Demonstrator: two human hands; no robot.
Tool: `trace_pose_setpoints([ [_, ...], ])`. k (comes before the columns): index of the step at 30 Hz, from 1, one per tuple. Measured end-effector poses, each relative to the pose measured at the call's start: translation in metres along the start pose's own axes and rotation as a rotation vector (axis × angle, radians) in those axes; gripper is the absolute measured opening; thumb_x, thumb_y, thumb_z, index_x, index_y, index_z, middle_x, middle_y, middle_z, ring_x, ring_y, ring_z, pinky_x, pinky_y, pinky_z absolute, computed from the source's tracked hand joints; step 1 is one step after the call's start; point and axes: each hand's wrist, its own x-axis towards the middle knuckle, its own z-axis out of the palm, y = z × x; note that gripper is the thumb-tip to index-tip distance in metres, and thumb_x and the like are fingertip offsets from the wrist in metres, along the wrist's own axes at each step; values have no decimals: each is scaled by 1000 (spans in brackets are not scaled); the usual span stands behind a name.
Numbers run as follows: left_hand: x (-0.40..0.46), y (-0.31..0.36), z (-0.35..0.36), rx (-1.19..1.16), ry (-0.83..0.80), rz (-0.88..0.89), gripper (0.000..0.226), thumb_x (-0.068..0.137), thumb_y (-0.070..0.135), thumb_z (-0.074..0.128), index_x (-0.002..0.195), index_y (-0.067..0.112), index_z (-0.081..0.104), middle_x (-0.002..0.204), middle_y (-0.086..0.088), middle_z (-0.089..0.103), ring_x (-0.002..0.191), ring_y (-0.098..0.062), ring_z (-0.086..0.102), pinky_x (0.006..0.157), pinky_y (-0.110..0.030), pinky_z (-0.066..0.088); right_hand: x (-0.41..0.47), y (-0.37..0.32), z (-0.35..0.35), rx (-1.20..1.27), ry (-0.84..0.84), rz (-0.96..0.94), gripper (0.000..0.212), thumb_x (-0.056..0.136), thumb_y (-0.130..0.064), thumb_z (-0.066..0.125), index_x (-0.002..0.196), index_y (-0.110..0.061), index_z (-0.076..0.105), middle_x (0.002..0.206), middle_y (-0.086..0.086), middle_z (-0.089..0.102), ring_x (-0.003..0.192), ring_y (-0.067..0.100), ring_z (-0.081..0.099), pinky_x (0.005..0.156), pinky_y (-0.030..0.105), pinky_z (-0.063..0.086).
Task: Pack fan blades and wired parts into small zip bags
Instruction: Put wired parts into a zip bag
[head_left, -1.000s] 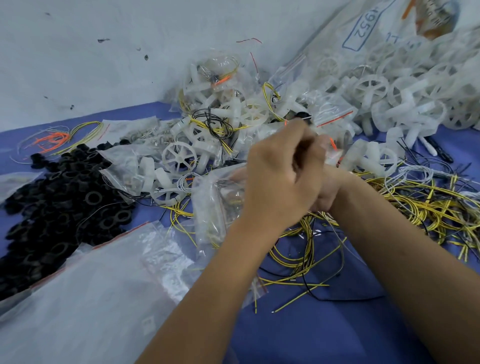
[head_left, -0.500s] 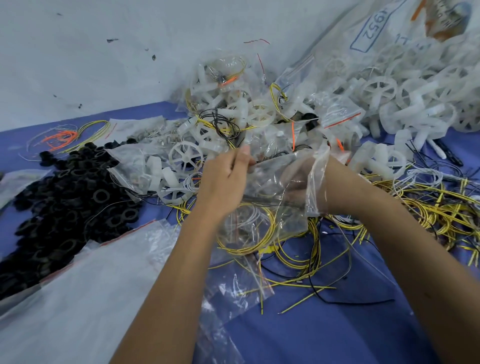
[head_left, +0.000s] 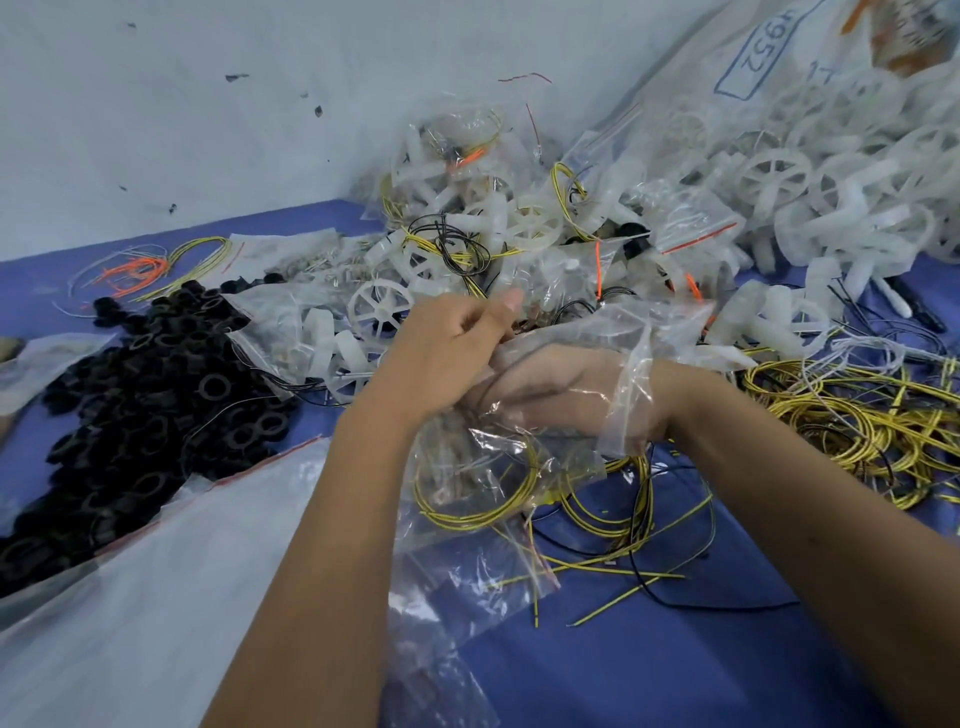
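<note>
1. A blue cloth-covered table (head_left: 675, 675) is carrying everything: a heap of white plastic fan blades (head_left: 810, 208) at the far right, a pile of black plastic rings (head_left: 130, 405) at the left.
2. A loose tangle of yellow and black wires (head_left: 841, 415) is lying just right of the hands.
3. A small clear zip bag (head_left: 571, 364), its mouth facing right, is sitting between the hands with a yellow wire coil (head_left: 478, 499) inside.
4. The right hand (head_left: 550, 389) is reaching leftward inside the bag; its finger posture is probably relaxed, though I cannot tell through the plastic.
5. The left hand (head_left: 441, 353) is pinching the bag's far edge.
</note>
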Motion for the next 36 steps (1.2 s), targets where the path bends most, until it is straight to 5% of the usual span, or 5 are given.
trace_pose_setpoints([
  [4, -1, -12, -8, 120, -166, -86, 67, 100, 58, 52, 50, 14, 41, 42, 9, 32, 40, -7, 32, 48, -17, 29, 1, -6, 6, -55, 197, -101, 30, 93, 1, 58, 63, -3, 58, 62, 8, 54, 56, 21, 59, 50, 23, 47],
  [8, -4, -25, -19, 130, -198, -160, 63, 101, 52, 54, 53, 13, 40, 42, 11, 31, 39, -7, 29, 49, -22, 28, -13, -12, 4, 133, 409, -377, 37, 81, -8, 55, 54, -34, 51, 48, -27, 59, 56, -22, 55, 61, -3, 42],
  [16, -4, -35, -31, 153, -227, -146, 59, 100, 33, 65, 44, 20, 50, 41, 11, 35, 39, -6, 31, 44, -13, 28, -17, -14, -4, -116, 160, -362, 49, 87, -38, 68, 90, 10, 69, 89, 20, 70, 77, 23, 66, 73, 26, 57],
  [29, -8, -42, -40, 189, -64, -245, 48, 102, 42, 59, 66, 13, 70, 49, 4, 50, 43, -9, 42, 52, -26, 36, -11, -10, -5, -81, -52, -289, 25, 83, -12, 77, 101, 5, 71, 93, 26, 73, 80, 52, 68, 66, 66, 55],
  [36, -7, -43, -44, 236, -23, -270, 52, 104, 45, 54, 61, 19, 67, 48, 10, 59, 45, 1, 51, 55, -25, 35, 4, -17, 18, 159, 200, -310, 9, 90, 14, 66, 97, 11, 69, 91, 27, 73, 81, 46, 70, 72, 56, 60],
])
